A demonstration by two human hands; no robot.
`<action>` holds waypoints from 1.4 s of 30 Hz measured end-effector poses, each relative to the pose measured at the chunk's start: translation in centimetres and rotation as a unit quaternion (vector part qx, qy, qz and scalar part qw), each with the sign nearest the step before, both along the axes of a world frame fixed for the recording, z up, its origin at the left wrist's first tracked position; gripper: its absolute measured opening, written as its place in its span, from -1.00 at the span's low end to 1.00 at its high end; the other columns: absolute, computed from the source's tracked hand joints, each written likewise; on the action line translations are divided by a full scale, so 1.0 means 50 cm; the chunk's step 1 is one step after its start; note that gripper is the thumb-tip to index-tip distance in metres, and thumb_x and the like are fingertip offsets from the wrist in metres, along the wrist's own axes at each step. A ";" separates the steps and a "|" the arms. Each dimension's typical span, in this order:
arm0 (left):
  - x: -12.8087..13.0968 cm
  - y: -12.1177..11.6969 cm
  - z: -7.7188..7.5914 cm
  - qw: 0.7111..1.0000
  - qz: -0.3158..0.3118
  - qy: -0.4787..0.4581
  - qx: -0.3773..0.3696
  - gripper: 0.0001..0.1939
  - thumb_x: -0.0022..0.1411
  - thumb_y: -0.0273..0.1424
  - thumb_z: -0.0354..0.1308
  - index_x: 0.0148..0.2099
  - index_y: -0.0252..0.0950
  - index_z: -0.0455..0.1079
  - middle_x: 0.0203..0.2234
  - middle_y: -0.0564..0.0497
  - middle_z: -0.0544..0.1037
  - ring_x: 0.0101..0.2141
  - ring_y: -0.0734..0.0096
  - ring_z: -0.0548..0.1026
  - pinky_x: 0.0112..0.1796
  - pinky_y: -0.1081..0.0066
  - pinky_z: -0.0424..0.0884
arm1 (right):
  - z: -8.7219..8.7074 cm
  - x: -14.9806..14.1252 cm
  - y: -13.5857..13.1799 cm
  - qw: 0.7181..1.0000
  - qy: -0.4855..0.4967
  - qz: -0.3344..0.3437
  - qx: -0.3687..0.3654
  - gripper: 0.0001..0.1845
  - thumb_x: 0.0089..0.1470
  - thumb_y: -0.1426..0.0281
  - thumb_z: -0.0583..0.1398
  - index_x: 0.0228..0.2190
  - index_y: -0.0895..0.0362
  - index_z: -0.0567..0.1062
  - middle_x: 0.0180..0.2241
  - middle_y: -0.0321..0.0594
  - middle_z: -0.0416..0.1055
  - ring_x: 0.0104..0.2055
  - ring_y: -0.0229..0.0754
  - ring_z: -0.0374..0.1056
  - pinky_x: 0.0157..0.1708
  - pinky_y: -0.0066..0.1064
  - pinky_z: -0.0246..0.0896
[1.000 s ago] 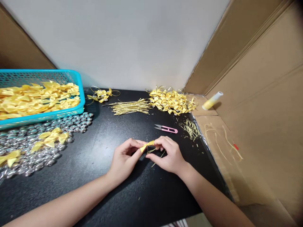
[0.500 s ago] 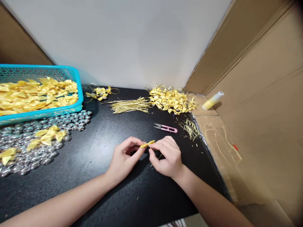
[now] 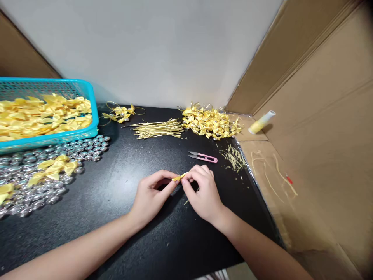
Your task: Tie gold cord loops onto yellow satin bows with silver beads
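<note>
A small yellow ribbon bow point(image 3: 176, 178) is pinched between both hands above the black table. My left hand point(image 3: 153, 194) grips its left end with thumb and forefinger. On the other side, my right hand point(image 3: 203, 194) has its thumb and fingertips closed at the bow's middle and right part, hiding much of it. A thin gold strand point(image 3: 186, 202) shows under the right hand; whether it joins the bow I cannot tell. Just beyond the hands lie pink-handled thread snips point(image 3: 203, 156), blades pointing left.
At left, a blue basket point(image 3: 93, 105) holds yellow bows, with silver beads point(image 3: 54, 190) spread before it. Behind are gold ties point(image 3: 159, 129) and a heap of beaded bows point(image 3: 210, 121). Clippings point(image 3: 234, 158) and a tube point(image 3: 261, 122) sit right, near cardboard walls point(image 3: 323, 116).
My right thumb and fingers have closed in further over the bow, covering more of its right side. The view has shifted slightly; the left hand keeps its pinch.
</note>
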State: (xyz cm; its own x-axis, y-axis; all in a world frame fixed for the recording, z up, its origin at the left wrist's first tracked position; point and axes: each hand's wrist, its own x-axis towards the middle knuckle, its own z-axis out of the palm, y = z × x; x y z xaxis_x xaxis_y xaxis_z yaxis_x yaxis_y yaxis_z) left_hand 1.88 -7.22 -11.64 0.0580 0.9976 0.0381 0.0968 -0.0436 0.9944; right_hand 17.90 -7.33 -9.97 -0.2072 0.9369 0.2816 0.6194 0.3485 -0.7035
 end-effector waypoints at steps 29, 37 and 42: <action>-0.004 0.010 0.001 0.995 -0.028 -0.059 -0.076 -0.91 0.10 -0.39 0.28 -0.37 -0.29 0.45 -0.53 0.09 0.58 -0.48 0.53 0.52 -0.40 0.57 0.43 | -0.014 -0.009 0.007 0.992 0.113 0.043 0.031 -0.67 0.01 0.57 0.05 -0.65 0.09 0.05 -0.63 -0.38 0.05 -0.51 -0.27 0.06 -0.46 -0.42 -0.05; -0.004 0.007 0.001 0.995 -0.029 -0.053 -0.073 -0.91 0.10 -0.39 0.27 -0.37 -0.29 0.45 -0.52 0.08 0.58 -0.48 0.50 0.52 -0.40 0.54 0.44 | -0.015 -0.009 0.006 0.992 0.110 0.042 0.035 -0.67 0.01 0.57 0.05 -0.65 0.08 0.04 -0.63 -0.38 0.04 -0.51 -0.27 0.06 -0.46 -0.42 -0.06; -0.006 0.008 0.004 0.995 -0.029 -0.055 -0.076 -0.92 0.10 -0.39 0.27 -0.37 -0.28 0.45 -0.52 0.09 0.58 -0.47 0.52 0.52 -0.39 0.56 0.44 | -0.015 -0.010 0.006 0.993 0.110 0.040 0.030 -0.67 0.01 0.56 0.05 -0.65 0.08 0.04 -0.63 -0.37 0.05 -0.51 -0.26 0.07 -0.46 -0.41 -0.05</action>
